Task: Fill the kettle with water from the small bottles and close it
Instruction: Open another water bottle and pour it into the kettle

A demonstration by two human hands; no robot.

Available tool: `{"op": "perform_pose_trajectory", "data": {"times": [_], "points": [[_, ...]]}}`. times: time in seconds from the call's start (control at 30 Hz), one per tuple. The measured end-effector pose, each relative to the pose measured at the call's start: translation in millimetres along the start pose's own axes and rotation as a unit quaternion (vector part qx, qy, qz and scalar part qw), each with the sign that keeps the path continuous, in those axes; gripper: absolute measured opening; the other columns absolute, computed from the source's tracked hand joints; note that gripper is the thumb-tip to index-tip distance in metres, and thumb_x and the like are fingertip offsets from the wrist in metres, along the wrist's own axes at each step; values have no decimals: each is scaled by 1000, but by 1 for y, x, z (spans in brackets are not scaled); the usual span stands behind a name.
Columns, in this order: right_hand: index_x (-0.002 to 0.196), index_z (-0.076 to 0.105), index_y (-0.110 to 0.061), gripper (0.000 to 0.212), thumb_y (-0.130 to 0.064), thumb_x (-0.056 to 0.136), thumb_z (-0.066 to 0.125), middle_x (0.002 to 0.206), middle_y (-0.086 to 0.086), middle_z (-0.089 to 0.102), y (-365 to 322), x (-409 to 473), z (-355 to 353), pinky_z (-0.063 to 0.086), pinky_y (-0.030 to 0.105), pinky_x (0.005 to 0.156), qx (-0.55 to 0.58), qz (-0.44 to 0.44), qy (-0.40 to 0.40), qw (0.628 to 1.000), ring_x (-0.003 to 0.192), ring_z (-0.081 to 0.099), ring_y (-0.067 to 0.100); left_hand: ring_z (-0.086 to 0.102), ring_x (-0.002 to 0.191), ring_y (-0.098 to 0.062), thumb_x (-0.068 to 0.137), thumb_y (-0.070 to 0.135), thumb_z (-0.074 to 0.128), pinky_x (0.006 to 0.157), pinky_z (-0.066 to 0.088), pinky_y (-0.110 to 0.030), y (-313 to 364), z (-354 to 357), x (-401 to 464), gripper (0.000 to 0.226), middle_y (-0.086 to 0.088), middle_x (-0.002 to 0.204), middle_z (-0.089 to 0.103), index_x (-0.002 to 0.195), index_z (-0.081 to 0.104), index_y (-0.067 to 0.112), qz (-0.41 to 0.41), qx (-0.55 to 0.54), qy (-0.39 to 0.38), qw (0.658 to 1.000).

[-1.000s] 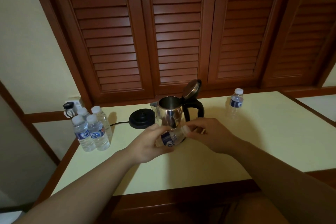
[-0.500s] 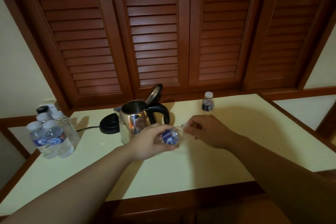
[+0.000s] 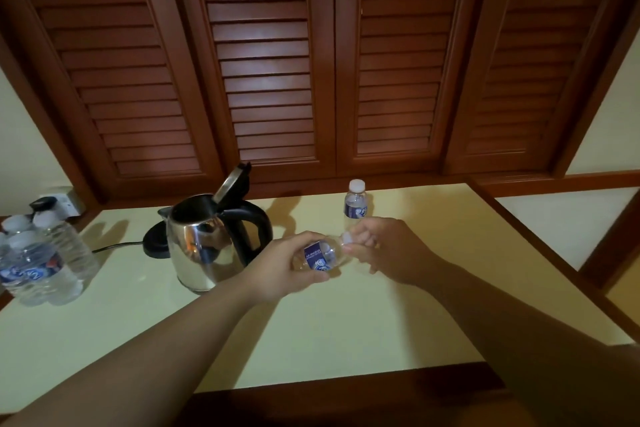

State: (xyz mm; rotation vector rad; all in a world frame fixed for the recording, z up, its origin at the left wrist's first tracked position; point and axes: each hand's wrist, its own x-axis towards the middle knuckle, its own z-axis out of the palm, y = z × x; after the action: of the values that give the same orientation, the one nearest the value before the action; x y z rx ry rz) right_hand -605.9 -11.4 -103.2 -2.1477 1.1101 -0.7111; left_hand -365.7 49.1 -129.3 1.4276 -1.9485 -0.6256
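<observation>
Since a second ago, little altered in the grip itself: left hand (image 3: 291,267) still wrapped around the small bottle (image 3: 320,255), held on its side above the desk (image 3: 346,329), right hand (image 3: 377,250) still pinching the white cap (image 3: 347,238) between thumb and fingertips. Shifted instead: the bottle carried from directly in front of the kettle (image 3: 201,243) to a spot just right of its black handle (image 3: 254,229), the view swung right along with it. No clear gap yet visible between cap and bottle neck, so cannot tell whether the seal has broken; judged as mid-twist, cap not yet off. Kettle standing on the desk off its round base (image 3: 156,244), lid (image 3: 230,182) tipped up and back, mouth open and ready; water level inside not visible. Cluster of capped bottles (image 3: 38,260) at the left edge of the desk, one more capped bottle (image 3: 356,203) upright at the back, just beyond the right hand. Meaning for the task: pouring from this bottle not yet begun, closing the lid well off. Next, probably, cap freed and set aside, then bottle swung left and tipped over the open mouth. Worth watching: a soft thin bottle squeezed on its side likely to spurt once the cap comes loose.
</observation>
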Motion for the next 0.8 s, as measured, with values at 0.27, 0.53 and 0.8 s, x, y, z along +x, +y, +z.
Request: {"op": "perform_pose_trajectory", "data": {"times": [0.27, 0.53, 0.8], "points": [[87, 65, -15, 25, -37, 91, 75, 68, 0, 68, 21, 6, -11, 52, 24, 51, 30, 16, 44, 998, 54, 61, 6, 69, 102, -9, 79, 45, 87, 94, 56, -39, 2, 29, 28, 53, 17, 112, 74, 127, 63, 41, -19, -3, 26, 999], [77, 64, -30, 24, -48, 75, 80, 75, -12, 68, 45, 28, -45, 45, 22, 61, -37, 59, 82, 994, 67, 60, 6, 37, 142, -3, 76, 77, 74, 120, 32, -30, -22, 46, 39, 102, 21, 151, 40, 159, 32, 35, -110, 114, -31, 987], [101, 69, -14, 29, -18, 75, 81, 85, 0, 72, 49, 67, -67, 59, 40, 71, -81, 9, 167, 982, 79, 68, 24, 4, 161, -8, 89, 87, 33, 131, 0, -37, -55, 70, 26, 92, 13, 174, 14, 164, 23, 34, -125, 253, -56, 958]]}}
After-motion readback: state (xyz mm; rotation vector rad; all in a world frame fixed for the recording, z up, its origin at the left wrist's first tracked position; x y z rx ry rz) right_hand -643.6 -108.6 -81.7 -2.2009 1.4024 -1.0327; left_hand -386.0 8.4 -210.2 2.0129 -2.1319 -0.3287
